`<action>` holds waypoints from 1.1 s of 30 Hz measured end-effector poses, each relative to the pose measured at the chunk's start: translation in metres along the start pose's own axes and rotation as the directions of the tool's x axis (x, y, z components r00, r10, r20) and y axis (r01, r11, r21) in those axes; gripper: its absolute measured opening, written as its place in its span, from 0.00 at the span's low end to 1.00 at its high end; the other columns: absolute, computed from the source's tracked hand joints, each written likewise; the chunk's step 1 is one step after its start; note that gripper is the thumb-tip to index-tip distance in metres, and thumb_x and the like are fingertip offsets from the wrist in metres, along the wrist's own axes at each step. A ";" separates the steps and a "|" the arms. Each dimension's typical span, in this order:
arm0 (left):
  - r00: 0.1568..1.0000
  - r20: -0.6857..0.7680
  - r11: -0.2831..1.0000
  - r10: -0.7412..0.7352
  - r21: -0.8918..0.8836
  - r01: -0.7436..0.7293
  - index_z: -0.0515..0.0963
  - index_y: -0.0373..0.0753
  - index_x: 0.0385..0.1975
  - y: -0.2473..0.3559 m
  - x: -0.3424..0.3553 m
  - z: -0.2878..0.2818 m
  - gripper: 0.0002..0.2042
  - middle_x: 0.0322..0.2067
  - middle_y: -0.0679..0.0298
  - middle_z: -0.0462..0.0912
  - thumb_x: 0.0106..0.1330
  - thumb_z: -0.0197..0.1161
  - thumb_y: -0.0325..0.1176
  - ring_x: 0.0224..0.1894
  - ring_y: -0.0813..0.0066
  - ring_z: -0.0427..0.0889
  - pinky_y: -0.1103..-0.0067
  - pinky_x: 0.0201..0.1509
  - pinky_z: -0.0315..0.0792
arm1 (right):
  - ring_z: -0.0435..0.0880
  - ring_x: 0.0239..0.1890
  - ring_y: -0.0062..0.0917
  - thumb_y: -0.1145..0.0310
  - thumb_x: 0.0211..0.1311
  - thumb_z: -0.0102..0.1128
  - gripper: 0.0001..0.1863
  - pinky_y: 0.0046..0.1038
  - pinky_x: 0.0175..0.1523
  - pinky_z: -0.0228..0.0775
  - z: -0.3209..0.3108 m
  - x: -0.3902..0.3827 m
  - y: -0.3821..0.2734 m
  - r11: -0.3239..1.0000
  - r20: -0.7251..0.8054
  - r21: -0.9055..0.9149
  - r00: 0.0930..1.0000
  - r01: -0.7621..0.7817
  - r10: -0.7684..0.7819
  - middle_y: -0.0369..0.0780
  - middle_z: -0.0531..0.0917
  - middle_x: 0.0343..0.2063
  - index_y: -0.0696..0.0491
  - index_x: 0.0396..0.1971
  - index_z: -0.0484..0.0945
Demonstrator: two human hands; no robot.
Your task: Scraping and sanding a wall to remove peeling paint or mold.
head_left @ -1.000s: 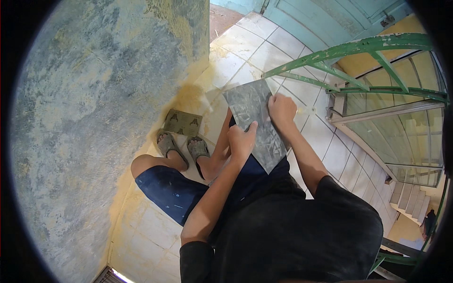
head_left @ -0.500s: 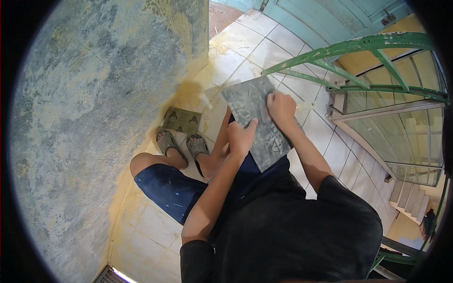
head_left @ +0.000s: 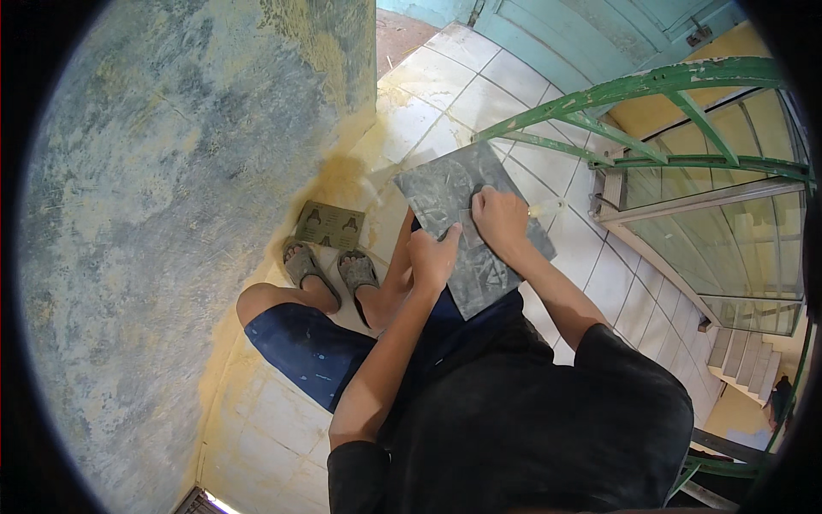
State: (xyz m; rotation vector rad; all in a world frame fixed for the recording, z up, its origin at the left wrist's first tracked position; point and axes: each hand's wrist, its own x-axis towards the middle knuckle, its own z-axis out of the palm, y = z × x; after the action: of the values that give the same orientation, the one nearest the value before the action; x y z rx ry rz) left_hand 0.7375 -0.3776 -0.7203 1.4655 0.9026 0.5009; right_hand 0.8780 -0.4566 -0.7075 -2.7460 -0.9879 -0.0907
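The grey sheet (head_left: 475, 257) spans the space above the person's lap, tilted askew, its lower corner over the navy shorts (head_left: 312, 347); the thigh probably gives some backing, though contact beneath is hidden. The left hand (head_left: 434, 259) grips its edge at eight o'clock, thumb flat on the upper face and fingers tucked around underneath, presumably to keep it steady. The right hand (head_left: 503, 221) lies over the face toward two o'clock, fingers curled; their undersides are hidden, so I cannot tell how tightly they close or whether they have hold of anything. The two hands sit near each other, likely so one can brace against the other's push.

At nine o'clock, a brown printed sheet (head_left: 330, 224) lies on the tiled floor (head_left: 454, 86) just beyond the grey sandals (head_left: 300, 259), within reach. Past it rises the patchy wall (head_left: 188, 214). The green railing (head_left: 642, 94) stands toward two o'clock.
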 end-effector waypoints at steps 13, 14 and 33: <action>0.996 0.053 0.993 -0.070 0.101 0.064 0.83 0.20 0.29 -0.002 0.002 0.010 0.21 0.28 0.39 0.87 0.61 0.73 0.39 0.35 0.48 0.90 0.64 0.42 0.79 | 0.86 0.27 0.50 0.59 0.63 0.60 0.16 0.51 0.36 0.77 0.011 0.051 0.045 0.993 -0.128 -0.073 0.988 -0.096 0.086 0.53 0.84 0.21 0.56 0.25 0.84; 0.997 0.046 0.996 -0.066 0.065 0.063 0.83 0.20 0.29 0.007 -0.002 0.006 0.21 0.28 0.40 0.87 0.61 0.73 0.39 0.35 0.49 0.90 0.64 0.42 0.79 | 0.86 0.27 0.50 0.59 0.63 0.60 0.16 0.51 0.36 0.77 0.008 0.058 0.052 0.993 -0.127 -0.072 0.988 -0.095 0.086 0.53 0.84 0.21 0.56 0.25 0.84; 0.997 0.008 0.997 -0.075 0.033 0.075 0.83 0.20 0.31 -0.002 0.002 0.007 0.19 0.31 0.42 0.89 0.61 0.73 0.37 0.37 0.54 0.91 0.65 0.43 0.79 | 0.86 0.26 0.53 0.59 0.68 0.55 0.17 0.53 0.36 0.77 0.010 0.026 0.022 0.983 -0.155 0.051 0.971 -0.176 0.182 0.55 0.84 0.22 0.58 0.28 0.80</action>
State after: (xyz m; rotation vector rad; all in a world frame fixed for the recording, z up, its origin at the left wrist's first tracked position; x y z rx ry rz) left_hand 0.7437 -0.3813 -0.7239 1.4568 0.9586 0.4254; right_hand 0.9119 -0.4540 -0.7179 -2.7291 -0.6907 -0.2552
